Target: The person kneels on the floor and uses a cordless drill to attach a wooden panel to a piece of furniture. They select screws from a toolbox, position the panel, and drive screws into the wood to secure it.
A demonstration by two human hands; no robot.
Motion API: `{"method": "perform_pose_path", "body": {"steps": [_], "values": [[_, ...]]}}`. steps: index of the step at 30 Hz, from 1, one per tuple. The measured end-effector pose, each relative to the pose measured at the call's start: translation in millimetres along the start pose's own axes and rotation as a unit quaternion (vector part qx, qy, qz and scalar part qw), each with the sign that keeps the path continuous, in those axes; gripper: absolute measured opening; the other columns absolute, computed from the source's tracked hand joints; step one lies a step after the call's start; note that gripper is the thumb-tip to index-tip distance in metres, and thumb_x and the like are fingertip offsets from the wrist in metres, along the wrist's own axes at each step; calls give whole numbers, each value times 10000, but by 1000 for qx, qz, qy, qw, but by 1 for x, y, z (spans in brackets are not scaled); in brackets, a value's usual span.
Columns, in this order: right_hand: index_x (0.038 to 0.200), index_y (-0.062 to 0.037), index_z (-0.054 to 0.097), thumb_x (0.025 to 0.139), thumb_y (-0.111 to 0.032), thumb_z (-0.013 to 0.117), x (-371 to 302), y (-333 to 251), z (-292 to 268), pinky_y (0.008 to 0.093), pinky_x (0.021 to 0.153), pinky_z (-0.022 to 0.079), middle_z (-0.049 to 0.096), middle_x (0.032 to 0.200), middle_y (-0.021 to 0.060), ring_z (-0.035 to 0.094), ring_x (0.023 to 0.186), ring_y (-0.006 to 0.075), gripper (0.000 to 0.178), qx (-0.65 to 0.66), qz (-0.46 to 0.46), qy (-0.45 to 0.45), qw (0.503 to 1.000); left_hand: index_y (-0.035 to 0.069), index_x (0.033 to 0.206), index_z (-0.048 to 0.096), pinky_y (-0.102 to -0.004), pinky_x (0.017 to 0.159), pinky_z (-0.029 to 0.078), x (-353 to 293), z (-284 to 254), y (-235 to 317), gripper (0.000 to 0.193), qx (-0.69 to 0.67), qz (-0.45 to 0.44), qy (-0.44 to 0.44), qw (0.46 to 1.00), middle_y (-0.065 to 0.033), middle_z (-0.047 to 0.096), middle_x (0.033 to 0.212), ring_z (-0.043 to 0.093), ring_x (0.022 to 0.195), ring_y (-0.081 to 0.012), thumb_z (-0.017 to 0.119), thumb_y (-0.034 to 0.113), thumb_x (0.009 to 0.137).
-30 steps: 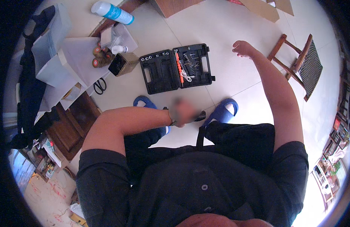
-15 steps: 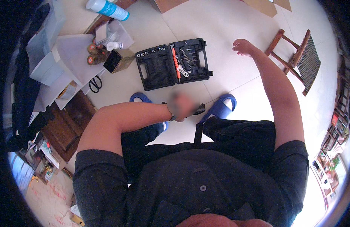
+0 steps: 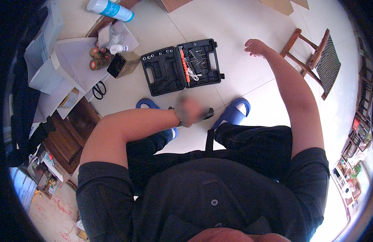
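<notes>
Roughly crosswise, a dark object [image 3: 209, 114] points right from the left hand [image 3: 189, 111].

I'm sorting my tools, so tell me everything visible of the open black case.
The tool case, black and plastic-looking, lies open on the pale tiled floor, halves side by side, each with a handle slot at its outer side. The left half has small metal sockets along its far edge and bare moulded recesses; the right holds a long orange tool, a white cable and slim bits.
</notes>
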State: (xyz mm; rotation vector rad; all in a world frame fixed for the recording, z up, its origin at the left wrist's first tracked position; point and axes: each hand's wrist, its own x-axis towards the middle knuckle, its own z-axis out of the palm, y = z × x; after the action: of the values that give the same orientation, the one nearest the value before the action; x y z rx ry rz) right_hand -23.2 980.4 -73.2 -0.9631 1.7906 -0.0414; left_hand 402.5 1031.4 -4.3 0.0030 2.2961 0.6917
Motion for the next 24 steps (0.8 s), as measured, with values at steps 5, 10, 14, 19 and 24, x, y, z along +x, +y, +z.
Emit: {"method": "perform_pose_path", "body": {"steps": [5,10,14,19,24], "values": [[1064,-55,609,838,-179,672,4,6,0,347,550,534,656,865,113,660,714,203,265,0,4,1,1000,105,1100,617,-417,925,403,-13,-25,-20,548,19,16,58,998,-92,611,1042,569,1062,-264,791,270,608],[1064,-70,614,841,-186,673,2,5,0,350,554,535,654,854,107,657,710,199,257,1,15,1,1000,49,1071,604,-457,1050,329,-15,-40,-65,461,71,5,146,987,-110,593,1067,554,1104,-268,714,206,652],[1054,-80,620,844,-189,674,1,1,1,357,567,544,655,856,115,657,708,199,243,-4,14,2,1000,45,1055,606,-472,1081,304,-13,-45,-90,346,154,-7,167,974,-115,587,1079,541,1127,-265,629,161,731],[1057,-76,620,850,-188,665,6,0,4,371,570,553,653,858,122,663,711,218,240,-2,0,-9,1000,50,1093,608,-495,1105,281,-5,-38,-110,328,181,-30,209,961,-111,595,1077,540,1133,-268,587,142,779],[964,-31,671,829,-180,644,47,85,-11,390,642,566,684,886,159,676,753,277,203,-231,-81,-21,969,32,1150,589,-528,1109,264,9,-39,-119,390,178,-44,205,961,-128,585,1111,529,1143,-309,608,163,783]]}}
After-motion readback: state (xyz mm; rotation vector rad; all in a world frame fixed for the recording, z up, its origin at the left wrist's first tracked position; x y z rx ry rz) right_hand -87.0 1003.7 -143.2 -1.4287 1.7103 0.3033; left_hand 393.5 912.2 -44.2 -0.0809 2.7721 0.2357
